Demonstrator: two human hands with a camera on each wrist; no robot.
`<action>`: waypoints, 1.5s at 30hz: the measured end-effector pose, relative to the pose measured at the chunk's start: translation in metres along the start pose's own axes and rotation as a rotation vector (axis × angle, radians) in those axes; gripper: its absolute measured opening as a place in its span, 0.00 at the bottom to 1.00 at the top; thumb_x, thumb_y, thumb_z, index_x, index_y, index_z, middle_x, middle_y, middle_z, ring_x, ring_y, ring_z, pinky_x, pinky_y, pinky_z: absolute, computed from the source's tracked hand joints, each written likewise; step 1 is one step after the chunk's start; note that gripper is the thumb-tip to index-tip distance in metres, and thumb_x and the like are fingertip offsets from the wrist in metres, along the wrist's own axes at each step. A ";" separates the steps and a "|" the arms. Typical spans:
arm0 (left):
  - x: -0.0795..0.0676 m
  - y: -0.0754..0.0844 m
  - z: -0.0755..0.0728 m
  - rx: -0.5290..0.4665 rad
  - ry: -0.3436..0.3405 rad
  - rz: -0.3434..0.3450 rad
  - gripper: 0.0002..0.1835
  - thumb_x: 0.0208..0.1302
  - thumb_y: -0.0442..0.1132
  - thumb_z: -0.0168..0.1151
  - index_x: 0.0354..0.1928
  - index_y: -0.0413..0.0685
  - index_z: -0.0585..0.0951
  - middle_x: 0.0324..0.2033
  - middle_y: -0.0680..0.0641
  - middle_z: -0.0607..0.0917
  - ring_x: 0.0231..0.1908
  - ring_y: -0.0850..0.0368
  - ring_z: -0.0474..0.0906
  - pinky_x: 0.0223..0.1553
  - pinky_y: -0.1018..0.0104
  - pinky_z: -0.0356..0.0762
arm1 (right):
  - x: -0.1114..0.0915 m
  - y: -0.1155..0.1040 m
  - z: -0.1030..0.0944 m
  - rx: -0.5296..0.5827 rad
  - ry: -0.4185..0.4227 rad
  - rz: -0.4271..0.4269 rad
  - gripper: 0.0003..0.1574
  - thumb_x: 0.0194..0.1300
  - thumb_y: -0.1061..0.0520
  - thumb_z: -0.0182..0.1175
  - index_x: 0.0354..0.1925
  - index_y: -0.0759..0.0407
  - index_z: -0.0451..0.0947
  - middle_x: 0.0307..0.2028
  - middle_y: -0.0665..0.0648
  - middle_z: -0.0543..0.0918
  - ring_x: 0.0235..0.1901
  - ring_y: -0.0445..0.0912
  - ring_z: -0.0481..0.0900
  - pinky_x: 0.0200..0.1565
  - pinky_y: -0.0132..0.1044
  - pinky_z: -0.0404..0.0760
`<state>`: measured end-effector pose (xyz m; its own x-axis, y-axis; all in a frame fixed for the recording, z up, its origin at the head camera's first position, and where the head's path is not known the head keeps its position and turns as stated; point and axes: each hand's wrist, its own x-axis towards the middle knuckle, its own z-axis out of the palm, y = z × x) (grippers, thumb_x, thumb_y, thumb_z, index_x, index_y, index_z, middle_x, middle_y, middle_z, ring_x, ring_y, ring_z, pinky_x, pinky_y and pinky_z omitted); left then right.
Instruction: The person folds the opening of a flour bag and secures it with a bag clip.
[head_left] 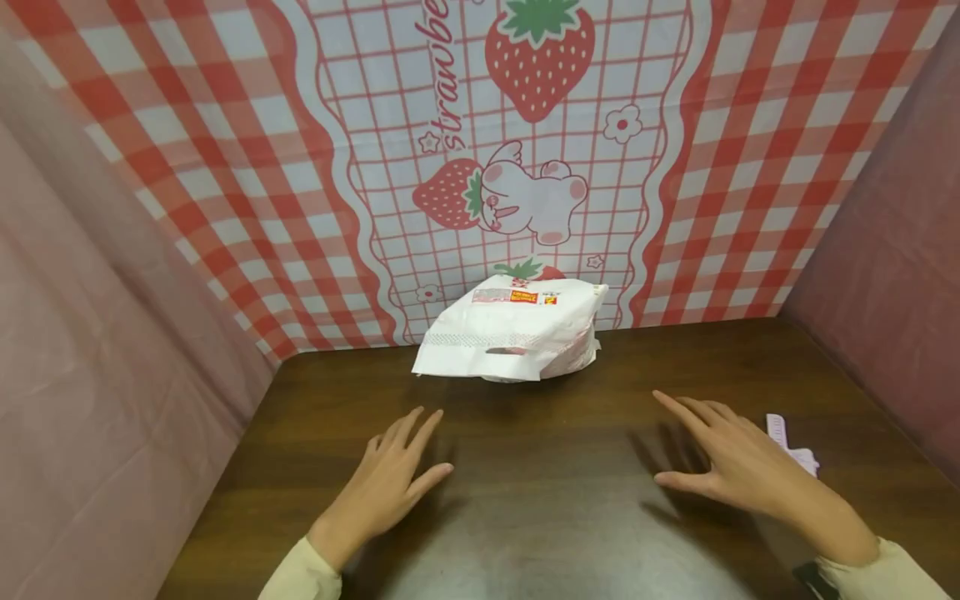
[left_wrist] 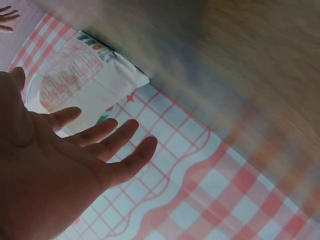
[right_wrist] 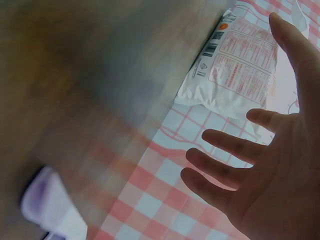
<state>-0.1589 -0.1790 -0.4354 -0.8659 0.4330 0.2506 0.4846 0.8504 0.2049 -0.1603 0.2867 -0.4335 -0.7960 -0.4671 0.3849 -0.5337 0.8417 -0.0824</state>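
Observation:
A white plastic package (head_left: 510,329) with a cut-out handle slot and red and yellow print stands at the back of the table, leaning a little. In the right wrist view the package (right_wrist: 240,70) shows red text panels and a barcode. My left hand (head_left: 386,483) hovers in front and to the left of it, fingers spread, holding nothing. On the other side my right hand (head_left: 738,462) is likewise spread and bare, apart from the package. Beside the right hand lies a small lilac plastic object (head_left: 793,446) with a flat ridged arm; its kind is unclear.
The dark wooden table (head_left: 555,467) meets a red-and-white checked strawberry cloth (head_left: 750,167) hung behind it. Pink fabric (head_left: 112,375) hangs along the left side, and more pink fabric (head_left: 877,250) along the right. A dark object (head_left: 813,579) shows partly by the right sleeve.

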 end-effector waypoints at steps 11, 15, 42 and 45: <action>0.031 0.003 0.010 -0.093 -0.094 0.011 0.38 0.73 0.64 0.46 0.78 0.57 0.55 0.74 0.38 0.60 0.70 0.38 0.62 0.65 0.37 0.63 | 0.029 0.005 0.012 0.117 -0.088 0.036 0.59 0.56 0.29 0.67 0.76 0.49 0.56 0.61 0.65 0.75 0.60 0.64 0.72 0.53 0.65 0.73; 0.043 0.003 0.016 -0.126 -0.085 0.027 0.39 0.73 0.64 0.46 0.78 0.51 0.56 0.73 0.35 0.60 0.70 0.39 0.62 0.67 0.42 0.63 | 0.038 0.009 0.015 0.152 -0.110 0.051 0.58 0.59 0.30 0.66 0.76 0.51 0.56 0.63 0.66 0.73 0.62 0.64 0.70 0.55 0.65 0.72; 0.114 -0.003 0.049 -0.146 0.081 0.047 0.41 0.72 0.56 0.55 0.75 0.38 0.55 0.70 0.32 0.63 0.68 0.36 0.64 0.66 0.44 0.64 | 0.109 0.032 0.054 0.339 -0.080 0.116 0.52 0.65 0.43 0.66 0.76 0.60 0.53 0.71 0.68 0.63 0.69 0.65 0.61 0.64 0.64 0.62; 0.123 -0.002 0.051 -0.198 0.081 0.032 0.39 0.73 0.55 0.55 0.75 0.40 0.57 0.71 0.35 0.64 0.67 0.38 0.65 0.66 0.47 0.65 | 0.119 0.033 0.059 0.379 -0.117 0.130 0.54 0.67 0.42 0.64 0.77 0.61 0.50 0.73 0.68 0.59 0.71 0.64 0.58 0.67 0.64 0.59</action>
<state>-0.2732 -0.1122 -0.4536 -0.8405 0.4267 0.3338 0.5338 0.7576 0.3757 -0.2899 0.2428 -0.4443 -0.8793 -0.4090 0.2440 -0.4762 0.7468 -0.4642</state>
